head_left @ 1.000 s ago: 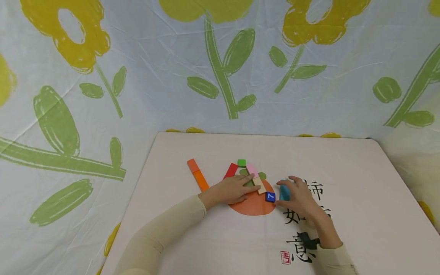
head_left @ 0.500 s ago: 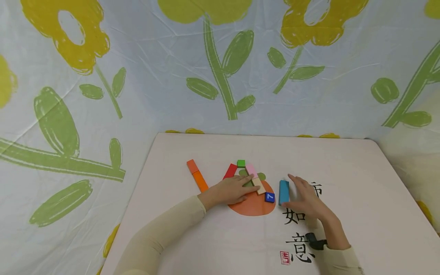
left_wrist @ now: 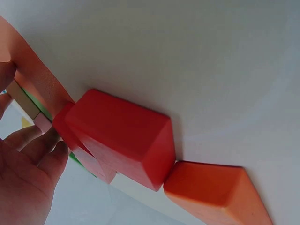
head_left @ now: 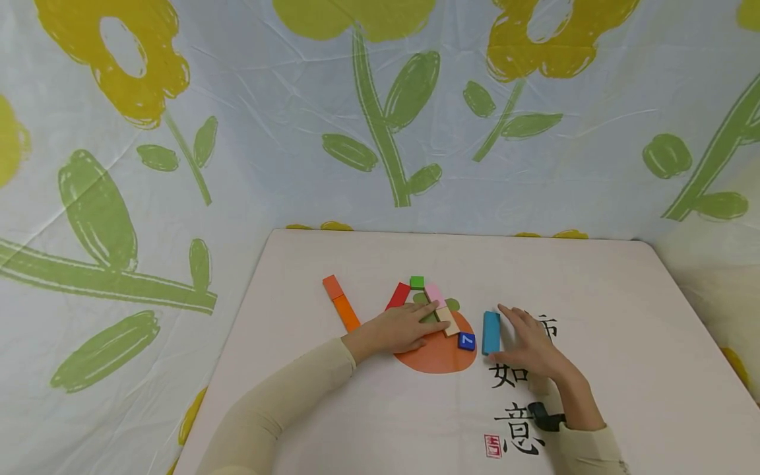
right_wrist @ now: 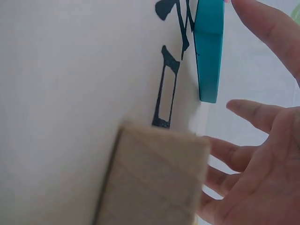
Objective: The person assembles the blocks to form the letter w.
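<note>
My left hand [head_left: 410, 324] lies flat on the table, its straight fingers touching a tan block [head_left: 448, 321] below a pink block [head_left: 435, 293]. A red block [head_left: 399, 295] and a green cube [head_left: 417, 282] sit just beyond it. In the left wrist view the red block [left_wrist: 122, 136] lies close to my fingers [left_wrist: 28, 159], with an orange block [left_wrist: 215, 192] beside it. My right hand [head_left: 525, 338] is open and holds nothing, just right of a teal block [head_left: 490, 332] lying on the table. A blue square tile marked 7 [head_left: 466, 341] lies left of the teal block [right_wrist: 208, 51].
Two orange blocks [head_left: 341, 302] lie end to end at the left. The tablecloth bears an orange round print [head_left: 436, 356] and black characters [head_left: 522, 422]. A plain wooden block [right_wrist: 154, 178] shows under my right wrist. A flower-print cloth hangs behind the table.
One second ago my right hand gripped the teal block beside the blue tile. It has let the block go on the table and drawn slightly right. The left hand has stayed put.
</note>
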A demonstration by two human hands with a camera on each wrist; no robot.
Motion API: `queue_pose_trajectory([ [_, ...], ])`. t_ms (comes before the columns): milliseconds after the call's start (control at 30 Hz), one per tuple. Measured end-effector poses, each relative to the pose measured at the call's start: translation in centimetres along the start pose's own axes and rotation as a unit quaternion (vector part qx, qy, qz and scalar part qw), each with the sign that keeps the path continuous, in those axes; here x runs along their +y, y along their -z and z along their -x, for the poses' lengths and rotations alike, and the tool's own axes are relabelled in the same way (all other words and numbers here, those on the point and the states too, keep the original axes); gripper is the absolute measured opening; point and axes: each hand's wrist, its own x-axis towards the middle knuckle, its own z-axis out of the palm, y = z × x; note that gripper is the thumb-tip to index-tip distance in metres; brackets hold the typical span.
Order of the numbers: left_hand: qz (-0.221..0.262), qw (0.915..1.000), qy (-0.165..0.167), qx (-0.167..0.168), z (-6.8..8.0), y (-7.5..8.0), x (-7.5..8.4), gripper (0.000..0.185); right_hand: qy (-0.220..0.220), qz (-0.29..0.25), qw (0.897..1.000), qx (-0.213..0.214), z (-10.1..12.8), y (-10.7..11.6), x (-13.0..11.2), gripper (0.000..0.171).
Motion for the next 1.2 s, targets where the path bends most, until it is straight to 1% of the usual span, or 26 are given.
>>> queue_pose_trajectory([
  [100,0.004,1.0000,0.000,0.001,-0.01,-0.08,-0.04,0.061,0.002,0.008,1.000,0.003,0.00,-0.04,0.05,0.107],
  [400,-0.004,1.0000,-0.002,0.006,0.03,0.04,-0.06,0.061,-0.001,0.030,1.000,-0.005,0.04,-0.21,-0.18,0.106],
  [567,-0.007,0.9999,-0.006,0.011,0.03,-0.07,-0.18,0.061,0.011,0.045,0.999,0.000,0.04,-0.27,-0.23,0.102],
  [1033,-0.015,0.9999,-0.004,0.007,-0.13,-0.20,-0.15,0.060,0.013,0.052,0.999,0.005,-0.09,-0.19,-0.10,0.095],
  [1200,-0.017,0.9998,-0.004,0.011,-0.14,-0.26,-0.13,0.060,0.006,0.048,0.999,0.006,-0.19,-0.25,-0.01,0.093],
])
